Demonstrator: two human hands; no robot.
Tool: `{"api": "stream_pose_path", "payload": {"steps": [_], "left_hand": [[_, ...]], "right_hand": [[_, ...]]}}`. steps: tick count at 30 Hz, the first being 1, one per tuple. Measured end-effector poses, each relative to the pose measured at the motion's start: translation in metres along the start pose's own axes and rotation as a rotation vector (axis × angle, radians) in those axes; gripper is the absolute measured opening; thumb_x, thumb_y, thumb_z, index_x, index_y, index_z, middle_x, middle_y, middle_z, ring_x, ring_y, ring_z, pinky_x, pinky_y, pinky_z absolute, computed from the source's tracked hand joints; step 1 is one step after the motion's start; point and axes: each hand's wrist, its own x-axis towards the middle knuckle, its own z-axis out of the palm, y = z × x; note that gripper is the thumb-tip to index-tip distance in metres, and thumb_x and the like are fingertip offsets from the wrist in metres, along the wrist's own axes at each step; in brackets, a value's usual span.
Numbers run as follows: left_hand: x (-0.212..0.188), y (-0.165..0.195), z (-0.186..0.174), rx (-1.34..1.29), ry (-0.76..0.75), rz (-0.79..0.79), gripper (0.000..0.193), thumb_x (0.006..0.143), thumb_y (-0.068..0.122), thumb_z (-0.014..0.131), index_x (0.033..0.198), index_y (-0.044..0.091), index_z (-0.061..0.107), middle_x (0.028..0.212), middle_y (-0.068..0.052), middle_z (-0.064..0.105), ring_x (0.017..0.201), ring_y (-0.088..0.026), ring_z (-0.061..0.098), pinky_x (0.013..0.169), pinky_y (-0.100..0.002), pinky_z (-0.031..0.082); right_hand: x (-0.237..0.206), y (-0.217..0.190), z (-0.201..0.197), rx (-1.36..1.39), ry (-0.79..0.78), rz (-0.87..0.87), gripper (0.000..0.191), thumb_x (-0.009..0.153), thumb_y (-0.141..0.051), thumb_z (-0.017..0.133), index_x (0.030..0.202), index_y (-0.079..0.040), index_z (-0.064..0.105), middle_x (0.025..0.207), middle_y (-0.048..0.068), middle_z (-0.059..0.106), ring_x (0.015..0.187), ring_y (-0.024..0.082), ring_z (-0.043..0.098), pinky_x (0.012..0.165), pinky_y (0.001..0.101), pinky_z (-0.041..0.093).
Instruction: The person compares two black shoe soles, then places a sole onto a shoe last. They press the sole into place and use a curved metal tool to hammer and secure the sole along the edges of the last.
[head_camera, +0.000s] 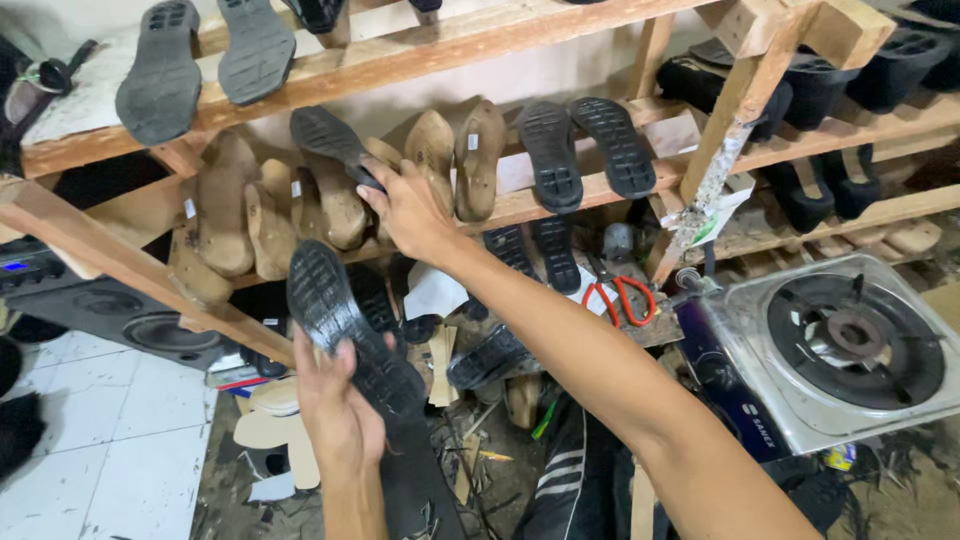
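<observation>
Head view: my left hand (335, 405) grips a black sole (345, 330) (tread up). My right hand (410, 212) closes on another black sole (330, 140) at the wooden shelf (420, 55).

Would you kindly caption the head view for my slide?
Left hand holds a black shoe sole; right hand reaches another black sole on a wooden rack.
</observation>
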Motion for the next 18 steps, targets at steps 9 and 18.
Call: {"api": "stream_pose_path", "payload": {"steps": [9, 18], "left_hand": [[-0.083, -0.050, 0.009, -0.155, -0.037, -0.363, 0.085, 0.084, -0.002, 0.052, 0.160, 0.011, 0.018, 0.132, -0.024, 0.061, 0.111, -0.033, 0.070, 0.090, -0.047, 0.060], [-0.122, -0.106, 0.060, 0.238, -0.382, -0.383, 0.046, 0.103, 0.007, 0.048, 0.148, 0.000, 0.055, 0.135, -0.019, 0.065, 0.127, -0.021, 0.058, 0.116, -0.035, 0.031]], "right_hand": [[-0.189, 0.015, -0.173, 1.590, -0.195, 0.571, 0.060, 0.111, -0.039, 0.046, 0.153, 0.004, 0.045, 0.138, 0.030, 0.060, 0.105, 0.030, 0.066, 0.099, 0.0433, 0.052], [-0.324, -0.038, -0.251, 0.820, 0.108, 0.546, 0.051, 0.094, -0.017, 0.065, 0.140, 0.004, 0.060, 0.132, 0.025, 0.062, 0.112, 0.034, 0.064, 0.097, 0.0431, 0.052]]}}
